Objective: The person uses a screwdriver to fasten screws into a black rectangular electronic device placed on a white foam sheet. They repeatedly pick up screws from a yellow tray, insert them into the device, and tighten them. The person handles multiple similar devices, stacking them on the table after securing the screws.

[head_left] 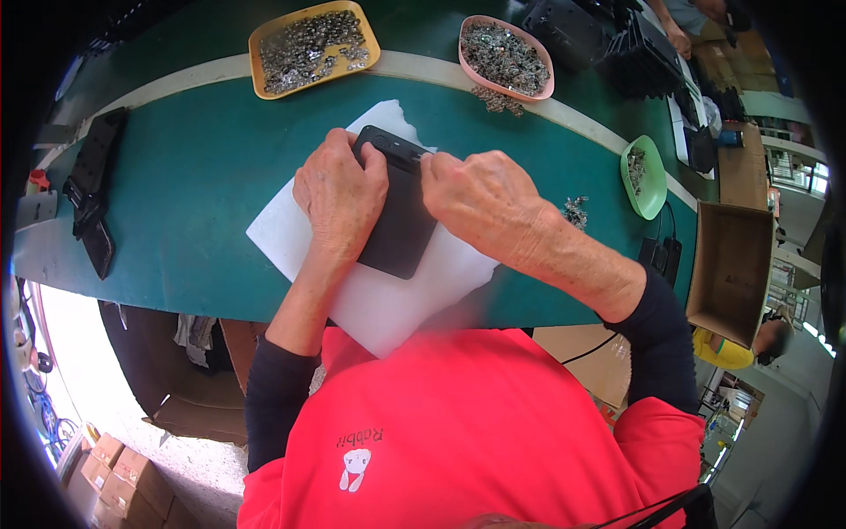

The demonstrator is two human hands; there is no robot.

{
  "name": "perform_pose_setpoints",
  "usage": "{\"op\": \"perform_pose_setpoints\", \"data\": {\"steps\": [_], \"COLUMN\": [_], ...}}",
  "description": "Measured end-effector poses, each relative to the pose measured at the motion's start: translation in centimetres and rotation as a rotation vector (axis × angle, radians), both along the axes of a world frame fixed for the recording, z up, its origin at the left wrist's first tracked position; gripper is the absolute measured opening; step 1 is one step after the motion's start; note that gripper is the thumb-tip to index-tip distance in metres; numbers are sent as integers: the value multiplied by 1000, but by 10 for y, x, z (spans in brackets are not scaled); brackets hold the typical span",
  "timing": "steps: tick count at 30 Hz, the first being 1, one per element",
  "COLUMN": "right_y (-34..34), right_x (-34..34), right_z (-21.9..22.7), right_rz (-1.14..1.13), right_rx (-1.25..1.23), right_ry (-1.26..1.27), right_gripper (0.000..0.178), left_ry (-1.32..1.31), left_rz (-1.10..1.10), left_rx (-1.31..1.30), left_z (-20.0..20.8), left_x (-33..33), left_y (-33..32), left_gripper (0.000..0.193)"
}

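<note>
A black flat rectangular panel (397, 225) with a slotted strip along its far end lies tilted on a white foam sheet (374, 309). My left hand (342, 189) is closed on the panel's far left edge, thumb on top. At the far right corner, my right hand (485, 198) has its fingers pinched together against the strip. Whatever they hold there is hidden or too small to name. Right of that wrist, a small pile of shiny metal pieces (575, 212) sits on the green tabletop (198, 185).
Small metal parts fill a yellow tray (256, 66), a pink tray (550, 75) and a green tray (654, 181). A black hinged part (92, 194) lies at left. Cardboard boxes (727, 273) stand at right and below the table. Other people (724, 349) are at the right.
</note>
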State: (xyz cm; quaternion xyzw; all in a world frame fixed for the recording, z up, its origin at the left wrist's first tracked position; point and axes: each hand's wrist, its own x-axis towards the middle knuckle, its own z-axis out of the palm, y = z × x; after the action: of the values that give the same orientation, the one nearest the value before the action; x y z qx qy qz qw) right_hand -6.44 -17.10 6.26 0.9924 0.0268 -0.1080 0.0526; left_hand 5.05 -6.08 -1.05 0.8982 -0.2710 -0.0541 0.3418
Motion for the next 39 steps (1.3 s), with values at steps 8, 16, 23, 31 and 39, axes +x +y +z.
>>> {"op": "perform_pose_setpoints", "data": {"steps": [8, 16, 23, 31, 39], "right_y": [1, -37, -16, -12, 9], "right_x": [22, -5, -61, -73, -84], "right_z": [27, -6, -76, -82, -45], "right_rz": [171, -310, -867, -876, -363], "right_rx": [51, 480, 1157, 1294, 724], "right_ry": [-154, -139, -423, -535, -379], "right_gripper": [7, 20, 22, 20, 14], "left_ry": [39, 130, 167, -832, -559], "left_rz": [0, -77, -176, -611, -535], "left_rx": [28, -54, -371, -260, -243], "left_z": [3, -8, 50, 47, -19], "left_x": [2, 23, 26, -51, -78], "left_y": [-1, 4, 26, 65, 77], "left_gripper": [23, 27, 15, 26, 20]}}
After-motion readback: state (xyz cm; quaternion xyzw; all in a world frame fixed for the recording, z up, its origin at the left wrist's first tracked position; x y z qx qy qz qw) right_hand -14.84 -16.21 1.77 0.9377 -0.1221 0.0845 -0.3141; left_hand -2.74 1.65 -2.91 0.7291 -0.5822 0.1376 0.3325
